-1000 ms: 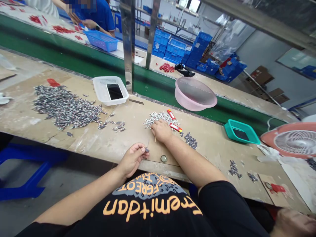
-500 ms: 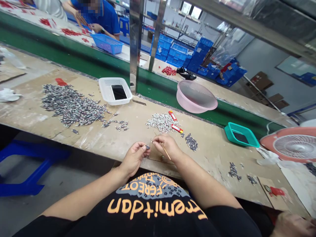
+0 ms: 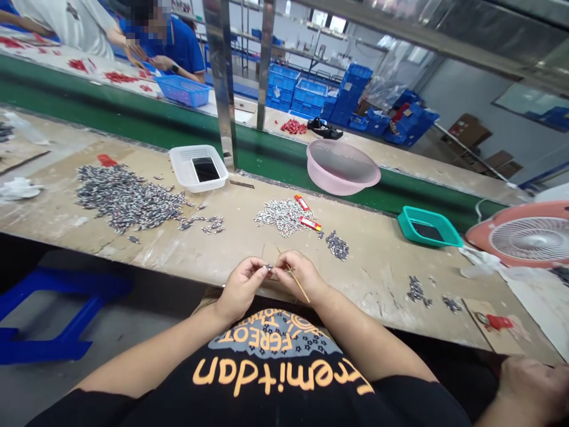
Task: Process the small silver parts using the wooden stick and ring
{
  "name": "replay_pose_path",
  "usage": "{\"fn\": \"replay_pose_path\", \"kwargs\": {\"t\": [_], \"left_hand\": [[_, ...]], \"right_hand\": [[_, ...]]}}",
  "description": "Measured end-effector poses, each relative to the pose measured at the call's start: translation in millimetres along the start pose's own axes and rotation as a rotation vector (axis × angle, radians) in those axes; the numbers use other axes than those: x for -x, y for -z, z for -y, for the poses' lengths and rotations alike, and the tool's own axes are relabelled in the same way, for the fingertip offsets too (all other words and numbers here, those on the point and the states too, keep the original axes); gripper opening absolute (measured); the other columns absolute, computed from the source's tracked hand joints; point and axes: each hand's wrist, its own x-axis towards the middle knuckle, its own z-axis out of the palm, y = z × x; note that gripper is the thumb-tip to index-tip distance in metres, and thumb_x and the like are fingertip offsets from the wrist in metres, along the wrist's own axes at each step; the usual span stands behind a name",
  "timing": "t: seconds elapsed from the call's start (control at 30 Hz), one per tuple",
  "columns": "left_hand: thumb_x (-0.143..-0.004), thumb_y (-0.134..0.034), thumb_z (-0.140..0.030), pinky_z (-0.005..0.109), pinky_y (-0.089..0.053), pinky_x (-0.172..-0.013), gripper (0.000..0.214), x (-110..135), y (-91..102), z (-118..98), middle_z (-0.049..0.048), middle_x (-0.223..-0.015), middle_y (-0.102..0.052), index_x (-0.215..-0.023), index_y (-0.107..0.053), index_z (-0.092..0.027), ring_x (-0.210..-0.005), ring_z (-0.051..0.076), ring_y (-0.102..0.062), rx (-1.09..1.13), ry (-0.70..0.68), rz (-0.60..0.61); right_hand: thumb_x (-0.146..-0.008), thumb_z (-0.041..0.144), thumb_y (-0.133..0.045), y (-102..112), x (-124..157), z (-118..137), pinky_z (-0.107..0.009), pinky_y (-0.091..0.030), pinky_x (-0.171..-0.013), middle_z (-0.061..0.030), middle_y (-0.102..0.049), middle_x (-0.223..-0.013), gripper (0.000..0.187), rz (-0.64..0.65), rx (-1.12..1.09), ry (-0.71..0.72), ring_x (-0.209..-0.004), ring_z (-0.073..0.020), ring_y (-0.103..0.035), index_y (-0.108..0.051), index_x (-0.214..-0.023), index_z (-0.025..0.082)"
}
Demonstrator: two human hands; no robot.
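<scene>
Close to the table's front edge, my left hand point(image 3: 243, 285) pinches a small dark grey part point(image 3: 269, 268) between thumb and fingertips. My right hand point(image 3: 299, 276) meets it there, its fingertips closed at the other end of the part. A thin wooden stick point(image 3: 299, 284) lies across the right hand, held in its fingers and slanting down to the right. Beyond my hands lies a pile of small whitish parts point(image 3: 281, 217), with two red-and-yellow packets point(image 3: 310, 223) on it. Right of that pile is a small heap of dark grey parts point(image 3: 337, 245).
A large pile of grey parts point(image 3: 127, 198) spreads at left, near a white basket point(image 3: 180, 165) holding a phone. A pink basin point(image 3: 342, 168), a green tray point(image 3: 429, 226) and an orange fan point(image 3: 524, 234) stand along the right. Co-workers sit across the green belt point(image 3: 146, 123). Another person's hand point(image 3: 528, 388) is at lower right.
My hands have come together, and the right fingertips now touch the dark grey part in my left hand. The camera view has shifted slightly.
</scene>
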Motion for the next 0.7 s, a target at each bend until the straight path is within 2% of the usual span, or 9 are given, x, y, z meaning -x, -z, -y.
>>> {"fn": "replay_pose_path", "kwargs": {"t": [0.17,0.3,0.4,0.5,0.7], "left_hand": [[-0.080,-0.063,-0.028,0.027,-0.046,-0.079,0.013,4,-2.7,0,0.0036,-0.084,-0.066,-0.087,-0.060,-0.017,-0.082,0.015,-0.061,-0.091,-0.024,0.017],[-0.076,-0.067,-0.025,0.024,-0.046,-0.075,0.017,4,-6.7,4,0.0010,-0.082,-0.062,-0.088,-0.058,-0.018,-0.077,0.013,-0.058,-0.057,-0.009,-0.004],[-0.077,-0.066,-0.024,0.024,-0.045,-0.074,0.024,4,-9.7,5,-0.0010,-0.081,-0.060,-0.097,-0.053,-0.021,-0.075,0.011,-0.057,0.045,-0.002,0.003],[-0.079,-0.064,-0.021,0.024,-0.044,-0.075,0.028,3,-10.3,4,-0.0014,-0.080,-0.059,-0.103,-0.050,-0.022,-0.073,0.010,-0.056,0.096,-0.001,0.020],[-0.078,-0.064,-0.018,0.022,-0.043,-0.075,0.027,-1,-6.5,6,-0.0019,-0.079,-0.059,-0.101,-0.051,-0.022,-0.073,0.009,-0.055,0.116,-0.003,0.001]], "right_hand": [[-0.079,0.018,-0.059,-1,8,1,-0.027,-0.042,-0.067,0.0008,-0.055,-0.069,0.010,-0.044,0.000,0.024,-0.070,-0.0144,-0.052,-0.051,-0.074,0.021],[-0.080,0.019,-0.058,1,13,1,-0.027,-0.042,-0.069,0.0004,-0.055,-0.071,0.008,-0.046,-0.025,0.018,-0.072,-0.0146,-0.052,-0.052,-0.075,0.020],[-0.080,0.023,-0.058,8,17,-1,-0.026,-0.043,-0.067,0.0007,-0.056,-0.073,0.007,-0.041,-0.152,-0.053,-0.071,-0.0135,-0.053,-0.053,-0.079,0.020],[-0.083,0.029,-0.056,17,23,-7,-0.025,-0.043,-0.065,0.0009,-0.056,-0.074,0.010,-0.112,-0.243,-0.154,-0.068,-0.0127,-0.052,-0.053,-0.082,0.019],[-0.084,0.030,-0.055,39,39,-31,-0.027,-0.042,-0.069,-0.0005,-0.058,-0.076,0.011,-0.261,-0.233,-0.245,-0.072,-0.0142,-0.054,-0.055,-0.080,0.019]]}}
